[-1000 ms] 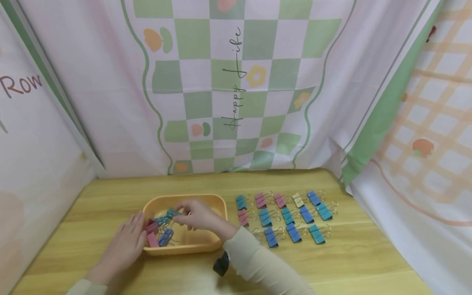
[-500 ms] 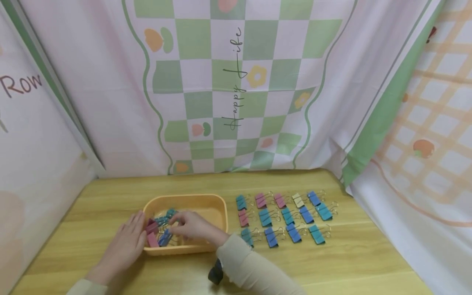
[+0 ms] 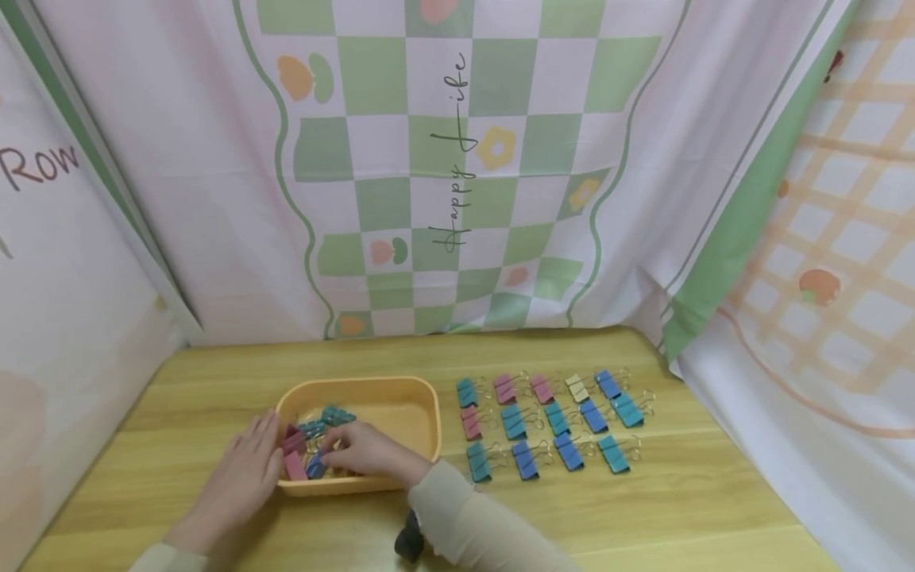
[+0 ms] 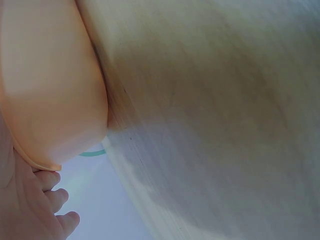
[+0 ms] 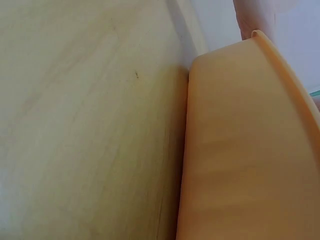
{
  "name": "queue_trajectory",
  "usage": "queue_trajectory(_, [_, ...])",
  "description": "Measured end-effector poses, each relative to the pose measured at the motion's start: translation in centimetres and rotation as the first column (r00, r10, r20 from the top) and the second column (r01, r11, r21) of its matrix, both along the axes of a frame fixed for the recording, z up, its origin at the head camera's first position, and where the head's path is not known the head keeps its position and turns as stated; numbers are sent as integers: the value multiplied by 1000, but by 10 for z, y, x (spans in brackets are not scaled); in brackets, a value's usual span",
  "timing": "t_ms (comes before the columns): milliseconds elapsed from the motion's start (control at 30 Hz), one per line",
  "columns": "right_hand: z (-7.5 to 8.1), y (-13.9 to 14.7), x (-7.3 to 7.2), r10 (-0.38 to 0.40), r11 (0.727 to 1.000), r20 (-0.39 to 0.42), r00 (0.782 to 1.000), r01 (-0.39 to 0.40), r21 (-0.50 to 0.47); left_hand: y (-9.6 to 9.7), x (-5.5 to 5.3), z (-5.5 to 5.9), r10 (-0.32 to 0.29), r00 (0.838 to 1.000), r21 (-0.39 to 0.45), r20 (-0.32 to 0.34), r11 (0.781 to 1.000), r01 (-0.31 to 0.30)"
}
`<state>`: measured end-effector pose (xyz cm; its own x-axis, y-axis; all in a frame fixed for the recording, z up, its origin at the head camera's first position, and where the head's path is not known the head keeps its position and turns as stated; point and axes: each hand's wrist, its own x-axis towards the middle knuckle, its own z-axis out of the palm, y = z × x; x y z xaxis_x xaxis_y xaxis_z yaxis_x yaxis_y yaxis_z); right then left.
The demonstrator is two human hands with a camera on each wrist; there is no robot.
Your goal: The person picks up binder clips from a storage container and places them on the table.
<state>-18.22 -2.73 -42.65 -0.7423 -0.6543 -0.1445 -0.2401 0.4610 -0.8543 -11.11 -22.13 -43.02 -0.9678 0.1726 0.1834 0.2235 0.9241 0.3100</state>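
1. The left hand (image 3: pixel 239 473) holds no clip; its fingers lie fairly straight against the tray's left end, the tips at the rim.
2. The tray (image 3: pixel 411 409) sits on the table (image 3: pixel 704 508). In its left part lie a dark pink clip (image 3: pixel 293 439), a pink clip (image 3: pixel 295 467), a blue clip (image 3: pixel 315 466) and, behind, some teal clips (image 3: pixel 337 415). Others may be hidden. These loose ones look like what remains to arrange.
3. The right hand (image 3: pixel 368 449) reaches into the tray, fingers bent, tips at the blue clip. Whether they pinch it or only touch it, I cannot tell; the right wrist view shows mostly the tray's outer wall.
4. Right of the tray, fourteen clips are laid out: five in the back row (image 3: pixel 505 388), five in the middle row (image 3: pixel 514 422), four in the front row (image 3: pixel 525 460). I judge the work well along but unfinished.
5. Since a second ago, the left hand, tray and rows look unchanged. The right hand has moved from the teal clips towards the near side, leaving them in fuller view and covering more of the blue clip.
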Motion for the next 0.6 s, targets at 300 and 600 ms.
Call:
queue_trajectory(300, [-1,-4,1,7,1000,-6,1000,-7,12,-1,0,0,-2,1000,4,-7,1000,2])
queue_trajectory(600, [0,0,0,-26,999,46,999,27,-35,-1,-1,-2,-4,1000,11,0,1000,4])
